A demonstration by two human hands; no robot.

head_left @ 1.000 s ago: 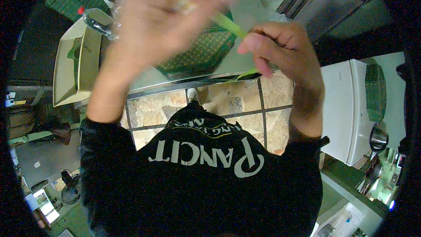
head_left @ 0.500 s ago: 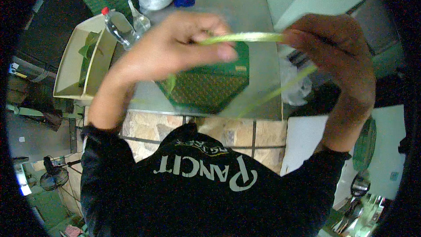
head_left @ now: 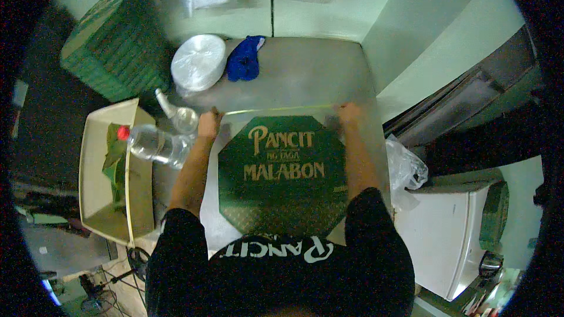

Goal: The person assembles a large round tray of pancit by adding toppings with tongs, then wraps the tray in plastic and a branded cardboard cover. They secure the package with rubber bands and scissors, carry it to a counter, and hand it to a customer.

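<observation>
A yellow-green plastic ribbon point(head_left: 279, 109) is stretched almost straight from hand to hand, along the far side of a green octagonal box point(head_left: 282, 199). My left hand point(head_left: 210, 123) is closed on one end of that stretch, near the box's far left corner. Beyond the far right corner, my right hand point(head_left: 351, 116) grips the other end. The box lies flat on the metal table point(head_left: 317, 76) in front of me, lid side up. Whether the ribbon touches the box or runs beneath it, I cannot tell.
Left of the box lie a red-capped clear bottle point(head_left: 154, 145) and a nozzle bottle point(head_left: 184, 118), beside a cream bin point(head_left: 88, 182) holding green leaves point(head_left: 114, 161). Farther back are stacked green boxes point(head_left: 117, 47), a plastic-wrapped white stack point(head_left: 198, 63) and a blue cloth point(head_left: 244, 61). A plastic bag point(head_left: 405, 167) hangs right.
Both hands have moved down and away to the box's far side, drawing the ribbon out into a longer, straighter stretch. The view has shifted, and the box now shows fully.
</observation>
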